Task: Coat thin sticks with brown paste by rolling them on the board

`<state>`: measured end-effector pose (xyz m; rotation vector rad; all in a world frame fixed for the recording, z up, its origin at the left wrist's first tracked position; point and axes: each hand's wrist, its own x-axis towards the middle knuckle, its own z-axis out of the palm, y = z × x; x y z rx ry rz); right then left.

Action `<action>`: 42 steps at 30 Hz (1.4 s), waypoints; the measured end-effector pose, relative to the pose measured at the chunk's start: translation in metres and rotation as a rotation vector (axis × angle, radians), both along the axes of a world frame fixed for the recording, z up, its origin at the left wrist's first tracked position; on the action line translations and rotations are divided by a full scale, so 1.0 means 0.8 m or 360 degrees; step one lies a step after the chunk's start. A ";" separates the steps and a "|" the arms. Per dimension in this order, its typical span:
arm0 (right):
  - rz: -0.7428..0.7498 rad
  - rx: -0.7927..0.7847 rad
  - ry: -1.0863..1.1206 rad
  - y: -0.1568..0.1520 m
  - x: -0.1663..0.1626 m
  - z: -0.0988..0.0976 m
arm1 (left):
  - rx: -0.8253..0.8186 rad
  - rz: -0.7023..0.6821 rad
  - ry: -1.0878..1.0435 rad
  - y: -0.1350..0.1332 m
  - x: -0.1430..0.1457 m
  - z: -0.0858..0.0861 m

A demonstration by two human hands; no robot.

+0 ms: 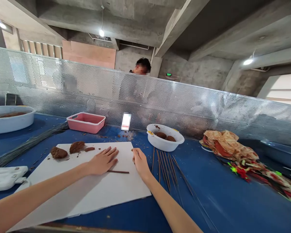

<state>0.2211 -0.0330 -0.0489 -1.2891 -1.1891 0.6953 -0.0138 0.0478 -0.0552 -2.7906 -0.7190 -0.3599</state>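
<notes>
My left hand [103, 160] lies flat on a white board [87, 194], fingers stretched out. From under its heel a thin brown rolled strand [120, 172] sticks out to the right; the rest is hidden. At the board's right edge is my right hand [140, 161], its fingers curled together; what they hold, if anything, is too small to make out. Two lumps of brown dough-like material, one rounded [59, 152] and one rough [77, 147], sit on the board's far left, with a short brown piece [89, 149] beside them.
Several thin brown-coated sticks [163, 166] lie right of the board. Behind them stands a white basin [163, 142] with brown lumps. A pink basket [86, 123], a lit phone [126, 121], a wire bundle [31, 144] and a white device [7, 178] surround the board. A person [142, 67] is behind the perforated screen [196, 103].
</notes>
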 end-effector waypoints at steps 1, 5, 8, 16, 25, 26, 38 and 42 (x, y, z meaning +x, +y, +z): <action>0.0001 0.0010 -0.0031 0.000 0.000 0.000 | 0.0014 0.0055 -0.0016 -0.009 -0.006 -0.002; 0.0001 0.0013 -0.0119 0.000 0.000 -0.002 | 0.0035 0.0153 -0.0083 -0.059 -0.025 -0.012; -0.0003 0.0012 -0.0173 0.000 -0.001 -0.002 | -0.0002 0.0126 -0.0112 -0.073 -0.024 -0.014; 0.0060 -0.0008 -0.0139 -0.005 -0.003 0.003 | -0.0267 0.0413 -0.0008 0.016 -0.010 0.021; 0.0076 -0.0027 -0.0284 -0.006 -0.004 0.005 | 0.0043 0.0298 -0.0160 -0.055 -0.055 -0.015; 0.0085 -0.0032 -0.0304 -0.005 -0.005 0.005 | 0.0060 0.0285 -0.0165 -0.057 -0.056 -0.016; 0.0148 -0.0007 -0.0292 -0.005 -0.005 0.009 | -0.0150 0.0364 -0.0059 -0.017 -0.001 0.012; 0.0141 -0.0012 -0.0269 -0.005 -0.006 0.010 | -0.0076 0.0230 -0.0094 -0.063 -0.005 -0.010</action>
